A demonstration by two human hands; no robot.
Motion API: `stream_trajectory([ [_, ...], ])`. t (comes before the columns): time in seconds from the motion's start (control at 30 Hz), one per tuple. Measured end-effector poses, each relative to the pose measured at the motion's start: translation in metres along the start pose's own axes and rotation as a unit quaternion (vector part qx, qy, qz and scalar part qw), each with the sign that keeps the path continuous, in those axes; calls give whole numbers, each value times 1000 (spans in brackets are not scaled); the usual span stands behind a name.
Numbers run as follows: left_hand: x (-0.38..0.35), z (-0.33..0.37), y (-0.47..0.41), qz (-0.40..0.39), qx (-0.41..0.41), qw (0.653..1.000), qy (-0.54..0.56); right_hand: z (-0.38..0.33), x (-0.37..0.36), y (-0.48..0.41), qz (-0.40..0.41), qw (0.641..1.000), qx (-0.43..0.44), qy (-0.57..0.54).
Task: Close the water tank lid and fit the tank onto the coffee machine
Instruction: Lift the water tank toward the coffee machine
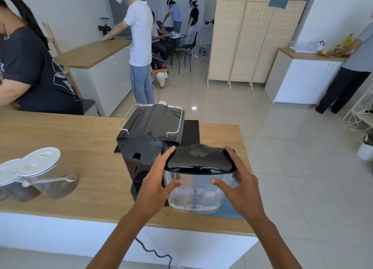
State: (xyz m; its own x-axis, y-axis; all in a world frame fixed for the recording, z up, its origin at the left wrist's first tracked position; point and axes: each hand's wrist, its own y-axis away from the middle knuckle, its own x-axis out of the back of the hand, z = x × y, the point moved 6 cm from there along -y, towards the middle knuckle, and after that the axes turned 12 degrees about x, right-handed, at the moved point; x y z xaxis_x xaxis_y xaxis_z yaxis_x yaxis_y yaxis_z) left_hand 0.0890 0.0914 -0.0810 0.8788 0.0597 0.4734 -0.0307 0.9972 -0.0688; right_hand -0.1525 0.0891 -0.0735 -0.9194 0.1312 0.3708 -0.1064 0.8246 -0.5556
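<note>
A clear plastic water tank with a glossy black lid lying shut on top is held just right of the black coffee machine, low over the wooden counter. My left hand grips the tank's left side, thumb on the clear front wall and fingers along the lid's left edge. On the right side my right hand holds it the same way. The tank's left edge is close against the machine's rear right corner; whether it touches the machine I cannot tell.
A blue cloth lies under the tank near the counter's right edge. Two lidded glass jars with a scoop stand at the left. A black cable hangs below the counter front. Several people stand around the room beyond.
</note>
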Motion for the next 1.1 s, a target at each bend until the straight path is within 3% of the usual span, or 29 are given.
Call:
stream_trajectory([
  [0.53, 126, -48, -11, 16, -26, 999, 18, -55, -126, -22, 3, 1000, 0, 12],
  [1.1, 128, -79, -36, 41, -8, 998, 55, -44, -160, -33, 14, 995, -24, 92],
])
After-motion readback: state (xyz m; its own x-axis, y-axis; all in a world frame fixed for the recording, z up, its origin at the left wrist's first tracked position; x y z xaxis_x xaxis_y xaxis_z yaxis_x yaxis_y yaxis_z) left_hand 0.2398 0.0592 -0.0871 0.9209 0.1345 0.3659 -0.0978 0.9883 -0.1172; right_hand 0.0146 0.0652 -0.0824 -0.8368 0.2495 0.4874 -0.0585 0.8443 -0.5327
